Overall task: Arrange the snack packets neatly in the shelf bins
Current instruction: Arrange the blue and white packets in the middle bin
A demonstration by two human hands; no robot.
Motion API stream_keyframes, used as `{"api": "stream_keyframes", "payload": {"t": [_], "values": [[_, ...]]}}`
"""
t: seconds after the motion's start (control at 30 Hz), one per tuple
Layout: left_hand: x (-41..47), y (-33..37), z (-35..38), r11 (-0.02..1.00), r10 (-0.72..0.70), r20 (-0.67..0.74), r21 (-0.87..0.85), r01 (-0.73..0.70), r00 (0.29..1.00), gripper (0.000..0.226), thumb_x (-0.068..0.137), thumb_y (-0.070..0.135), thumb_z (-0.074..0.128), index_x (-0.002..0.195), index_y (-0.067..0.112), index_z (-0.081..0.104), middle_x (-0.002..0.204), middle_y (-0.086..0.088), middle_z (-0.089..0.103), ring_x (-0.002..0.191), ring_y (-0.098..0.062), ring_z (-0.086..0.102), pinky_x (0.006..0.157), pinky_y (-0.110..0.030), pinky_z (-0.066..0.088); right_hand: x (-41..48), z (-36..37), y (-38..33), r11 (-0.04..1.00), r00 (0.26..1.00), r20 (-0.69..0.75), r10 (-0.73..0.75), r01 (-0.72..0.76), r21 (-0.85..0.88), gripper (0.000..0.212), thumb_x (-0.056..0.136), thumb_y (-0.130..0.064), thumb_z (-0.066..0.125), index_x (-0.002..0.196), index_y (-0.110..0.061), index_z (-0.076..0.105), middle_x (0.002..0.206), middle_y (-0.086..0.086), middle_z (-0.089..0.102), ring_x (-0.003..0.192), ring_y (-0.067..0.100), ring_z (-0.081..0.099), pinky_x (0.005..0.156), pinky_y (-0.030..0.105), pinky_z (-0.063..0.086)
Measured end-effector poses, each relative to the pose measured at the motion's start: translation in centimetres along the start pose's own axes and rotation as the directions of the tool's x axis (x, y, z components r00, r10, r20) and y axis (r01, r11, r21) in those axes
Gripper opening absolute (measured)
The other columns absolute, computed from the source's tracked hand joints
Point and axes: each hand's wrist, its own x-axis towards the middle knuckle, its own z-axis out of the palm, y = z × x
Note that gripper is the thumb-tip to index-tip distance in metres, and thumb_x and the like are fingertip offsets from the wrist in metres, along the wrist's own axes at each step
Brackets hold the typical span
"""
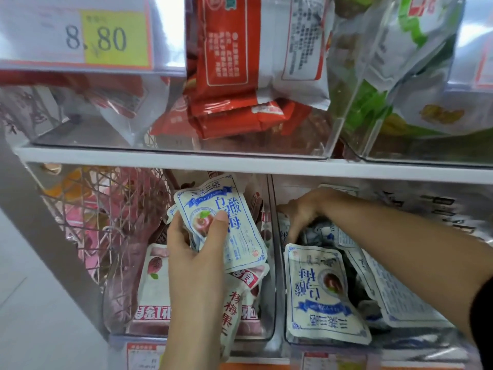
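Mid-sort, a person's left hand [197,252] pinches a blue packet [234,231] above the left bin [270,303] while the right hand [304,209], grip hidden, digs in the right bin [413,339], where that packet likely belongs next, laid flat.

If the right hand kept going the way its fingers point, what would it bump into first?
Likely the heaped packets in the right bin: the right hand points down and leftward into them. Past those stands the bin's clear left wall. Depth is unclear.
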Motion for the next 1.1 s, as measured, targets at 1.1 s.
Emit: {"api": "stream_keyframes", "payload": {"t": [1.1], "values": [[-0.3, -0.1, 0.0, 1.000, -0.005, 0.016, 0.008, 0.005, 1.000, 0.056, 0.080, 0.044, 0.070, 0.131, 0.038, 0.047, 0.109, 0.014, 0.069, 0.099, -0.010, 0.068, 0.095, -0.044, 0.050, -6.8, 1.7, 3.4, 0.940, 0.827, -0.510, -0.238, 0.328, 0.093, 0.035, 0.079, 0.000, 0.054, 0.100, -0.027, 0.059, 0.099, -0.012, 0.059, 0.092, 0.007, 0.054, 0.069, 0.009, 0.041]]}}
